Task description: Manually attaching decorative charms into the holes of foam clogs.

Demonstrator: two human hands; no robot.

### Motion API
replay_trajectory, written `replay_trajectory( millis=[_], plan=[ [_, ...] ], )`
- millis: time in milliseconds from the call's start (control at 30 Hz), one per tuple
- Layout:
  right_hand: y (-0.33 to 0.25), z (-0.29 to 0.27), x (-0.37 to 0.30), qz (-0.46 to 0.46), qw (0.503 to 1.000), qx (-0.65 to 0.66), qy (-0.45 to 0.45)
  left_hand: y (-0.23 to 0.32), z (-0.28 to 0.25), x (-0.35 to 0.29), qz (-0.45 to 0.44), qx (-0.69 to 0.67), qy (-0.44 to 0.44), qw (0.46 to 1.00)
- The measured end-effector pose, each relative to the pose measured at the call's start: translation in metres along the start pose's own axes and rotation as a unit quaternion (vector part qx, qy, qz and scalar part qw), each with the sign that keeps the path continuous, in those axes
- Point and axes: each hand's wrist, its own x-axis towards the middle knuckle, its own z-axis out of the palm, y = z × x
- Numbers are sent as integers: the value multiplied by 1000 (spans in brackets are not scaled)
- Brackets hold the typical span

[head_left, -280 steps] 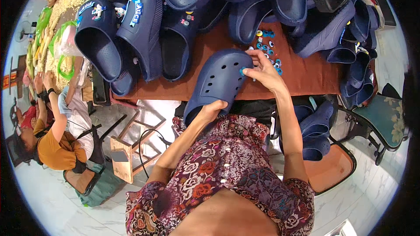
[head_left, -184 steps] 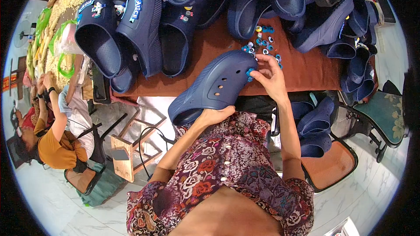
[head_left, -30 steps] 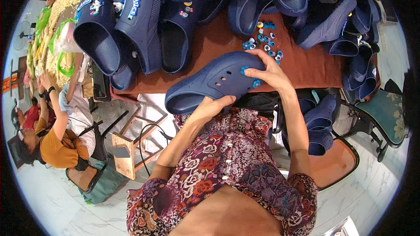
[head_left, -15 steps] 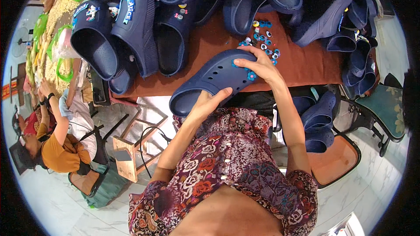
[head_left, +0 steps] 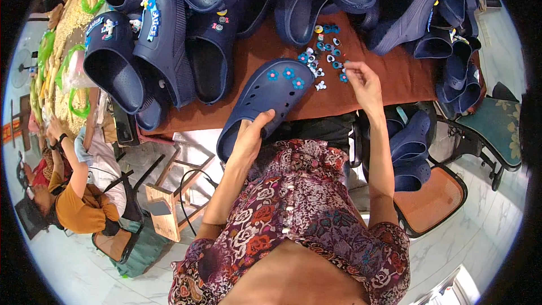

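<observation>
My left hand (head_left: 248, 141) holds a navy blue clog (head_left: 262, 87), its fingers inside the foot opening and its thumb on the holed upper. Three blue flower charms with pink middles (head_left: 289, 73) sit on the clog's toe. Right of the clog, my right hand (head_left: 366, 86) is above the brown cloth with its fingers drawn together. Whether something small is between them is too fine to make out. Beside its fingertips lie a blue flower charm (head_left: 343, 78) and several loose charms (head_left: 330, 49), some black, white and blue. A small white charm (head_left: 320, 85) lies next to the toe.
Several navy clogs (head_left: 212, 62) crowd the back and left of the brown cloth (head_left: 395, 82), and more hang over its right side. Below the table edge, clogs (head_left: 411, 175) rest on an orange chair seat (head_left: 435, 206). A wooden stool (head_left: 164, 209) and a seated person (head_left: 82, 206) are at left.
My right hand has left the clog's toe and moved right, over by the loose charms. The flower charms on the toe now show. The clog has tilted more upright in my left hand.
</observation>
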Motion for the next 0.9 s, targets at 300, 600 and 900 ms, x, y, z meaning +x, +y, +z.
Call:
replay_trajectory(
  millis=[300, 600, 900],
  plan=[
    [-19, 37, -23, -17, 988, -152, -16, 2, 1, 4, 42, -52, 2, 998],
    [-17, 56, -29, -50, 980, -190, -36, -9, 7, 6, 20, -108, 3, 994],
    [-35, 66, -39, 65, 965, 229, -112, -26, 10, 7, 42, -105, -27, 993]
  ],
)
